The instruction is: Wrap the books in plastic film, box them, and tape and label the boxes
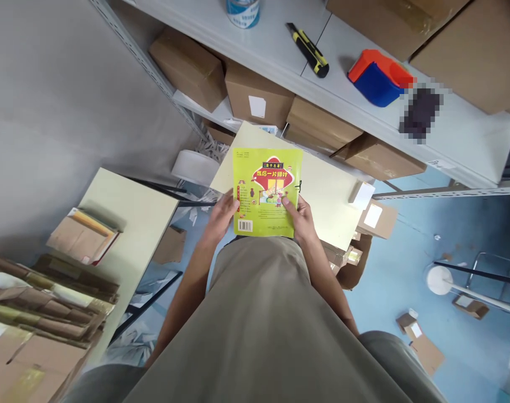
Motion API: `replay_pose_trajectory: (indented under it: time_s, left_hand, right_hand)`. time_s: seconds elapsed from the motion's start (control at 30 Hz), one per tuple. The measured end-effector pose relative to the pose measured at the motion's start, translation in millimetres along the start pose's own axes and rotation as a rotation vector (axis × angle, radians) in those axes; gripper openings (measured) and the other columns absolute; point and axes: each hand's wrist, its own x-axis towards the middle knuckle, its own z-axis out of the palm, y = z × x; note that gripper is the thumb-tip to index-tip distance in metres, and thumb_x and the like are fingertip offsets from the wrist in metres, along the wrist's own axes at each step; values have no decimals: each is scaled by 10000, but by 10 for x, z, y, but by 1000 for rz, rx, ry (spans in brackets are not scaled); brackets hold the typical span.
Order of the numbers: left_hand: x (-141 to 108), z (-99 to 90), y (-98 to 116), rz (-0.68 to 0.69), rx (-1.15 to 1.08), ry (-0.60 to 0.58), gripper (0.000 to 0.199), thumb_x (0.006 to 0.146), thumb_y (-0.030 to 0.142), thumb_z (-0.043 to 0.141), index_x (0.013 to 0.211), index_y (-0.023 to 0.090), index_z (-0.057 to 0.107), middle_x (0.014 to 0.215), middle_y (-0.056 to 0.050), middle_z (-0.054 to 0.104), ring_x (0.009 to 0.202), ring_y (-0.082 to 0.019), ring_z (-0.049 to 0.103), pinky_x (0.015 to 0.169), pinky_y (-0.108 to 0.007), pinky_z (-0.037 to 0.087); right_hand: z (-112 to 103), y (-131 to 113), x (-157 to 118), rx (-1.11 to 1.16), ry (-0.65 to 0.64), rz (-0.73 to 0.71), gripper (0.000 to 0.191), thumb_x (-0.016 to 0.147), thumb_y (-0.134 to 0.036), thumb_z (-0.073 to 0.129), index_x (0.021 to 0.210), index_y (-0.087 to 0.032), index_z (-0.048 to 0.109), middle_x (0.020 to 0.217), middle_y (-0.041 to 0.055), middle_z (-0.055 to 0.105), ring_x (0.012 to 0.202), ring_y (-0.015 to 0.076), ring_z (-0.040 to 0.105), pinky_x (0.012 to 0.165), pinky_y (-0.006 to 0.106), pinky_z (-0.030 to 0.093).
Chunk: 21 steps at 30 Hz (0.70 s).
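Note:
A thin lime-green picture book (265, 218) with a red emblem, cartoon figures and a barcode faces up in front of my body. My left hand (221, 215) grips its left edge, thumb on the cover and the other fingers hidden behind. At the lower right edge, my right hand (302, 217) holds it too, its thumb pressed on the cover. Beneath and beyond the book lies a pale yellow tabletop (326, 193). A small dark string-like mark or cord shows at the book's right edge; I cannot make out which.
On the grey shelf (275, 47) ahead are a utility knife (308, 50), a red-and-blue tape dispenser (378, 77) and a can (243, 12). Cardboard boxes (258, 92) fill the level below. To the left, a second table (131, 204) bears stacked books (83, 235) and flattened cartons (36, 313).

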Motion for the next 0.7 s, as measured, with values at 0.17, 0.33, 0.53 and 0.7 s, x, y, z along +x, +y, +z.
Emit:
replay_pose_trajectory:
  time_s: [0.17,0.33,0.53,0.7]
  left_hand:
    - [124,308,77,-185,-139,-132,588,783,603,902,1176,177,803,1174,-136,826,1223,-400,746,1003,-512,648]
    - [130,684,90,-163,-121,-82,573,771,569,922,1178,182,807,1149,-122,834,1189,-380,762,985,-486,651]
    - [140,893,-60,-123,-11,29,552,771,588,913,1141,188,819,1095,-106,841,1086,-339,787,902,-429,660]
    - [169,1116,-24,2,266,81,488,878,595,801,1133,180,829,1087,-84,842,1043,-312,782,902,-400,638]
  right_hand:
    - [-371,-144,124,44,-35,27,456,877,-621,813,1181,-287,754,1111,54,833,1112,320,781,862,462,684]
    - [-702,-133,243,43,-45,47,488,884,-619,808,1242,-292,753,1166,60,827,1148,319,775,899,474,685]
    - [-1037,68,408,-91,38,11,633,895,-683,763,1371,-268,710,1323,95,784,1219,329,747,1054,538,630]
    - [-1082,58,444,-213,113,4,820,842,-744,779,1470,-231,655,1505,158,676,1418,343,628,1182,562,542]
